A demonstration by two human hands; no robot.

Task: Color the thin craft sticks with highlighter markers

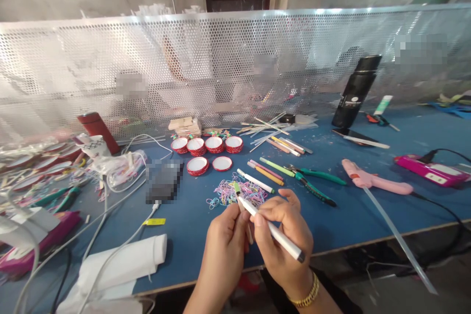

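Note:
Both my hands meet over the near edge of the blue table (pixel 353 216). My right hand (pixel 285 235) is closed round a white pen-like stick (pixel 279 235) that slants toward the lower right. My left hand (pixel 224 245) pinches the stick's upper end, where a second thin stick with a green tip (pixel 237 189) lies alongside. Just beyond the hands lies a heap of small coloured rubber bands (pixel 239 191). Several more coloured sticks (pixel 267 171) lie past the heap.
Several red-rimmed round lids (pixel 206 149) sit mid-table. Green-handled pliers (pixel 316 181) and a pink glue gun (pixel 371 179) lie right, a black flask (pixel 355 93) behind. White tube (pixel 125 262), cables and a phone (pixel 164 181) lie left. A perforated metal screen (pixel 221 59) backs the table.

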